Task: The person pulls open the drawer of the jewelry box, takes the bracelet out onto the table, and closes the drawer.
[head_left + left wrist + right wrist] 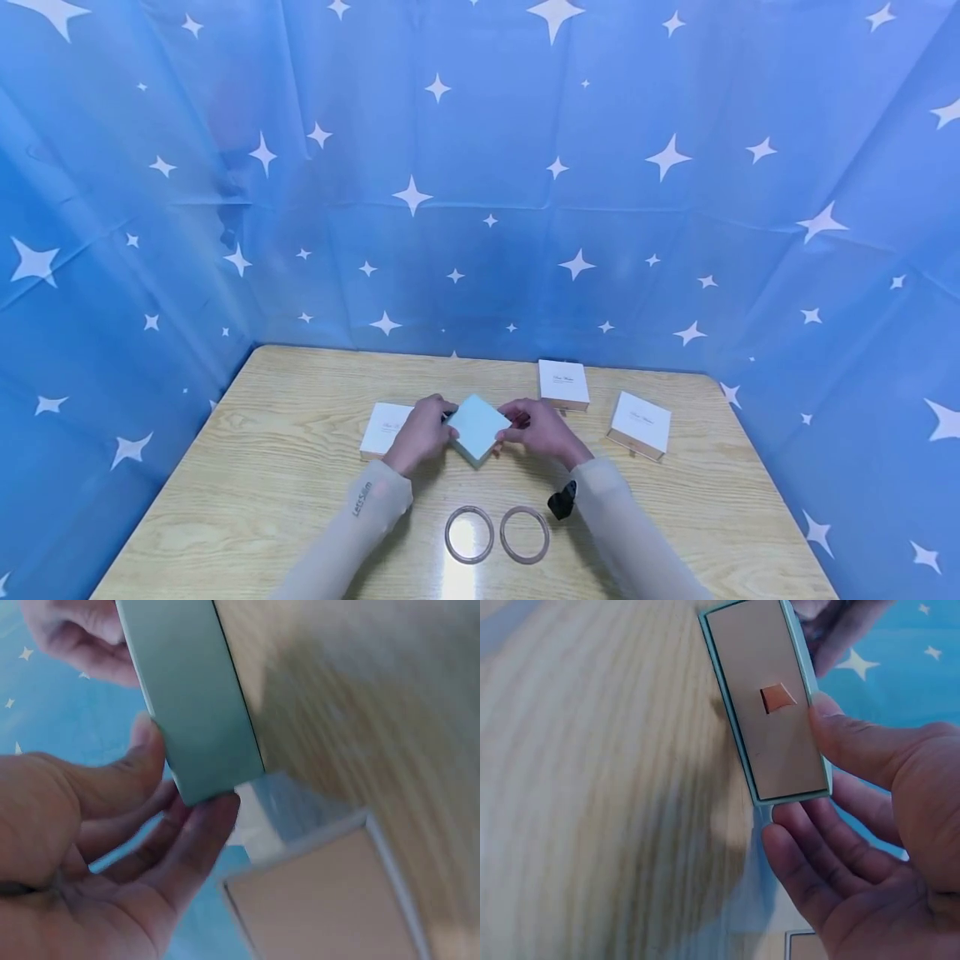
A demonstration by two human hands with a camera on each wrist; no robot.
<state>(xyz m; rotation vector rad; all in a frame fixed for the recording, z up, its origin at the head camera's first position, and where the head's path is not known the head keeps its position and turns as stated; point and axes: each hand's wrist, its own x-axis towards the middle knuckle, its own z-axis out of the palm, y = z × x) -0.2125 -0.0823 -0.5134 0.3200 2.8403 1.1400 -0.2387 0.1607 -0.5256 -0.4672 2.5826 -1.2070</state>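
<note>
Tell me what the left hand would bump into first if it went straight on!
The pale green box. The left hand holds it by an edge, so it would probably push on that first. Beyond the box, depth is hard to judge.

Smooth green box, seemingly cardboard.

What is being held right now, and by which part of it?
The pale green box, by opposite corners: left hand at its left corner, right hand at its right.
</note>
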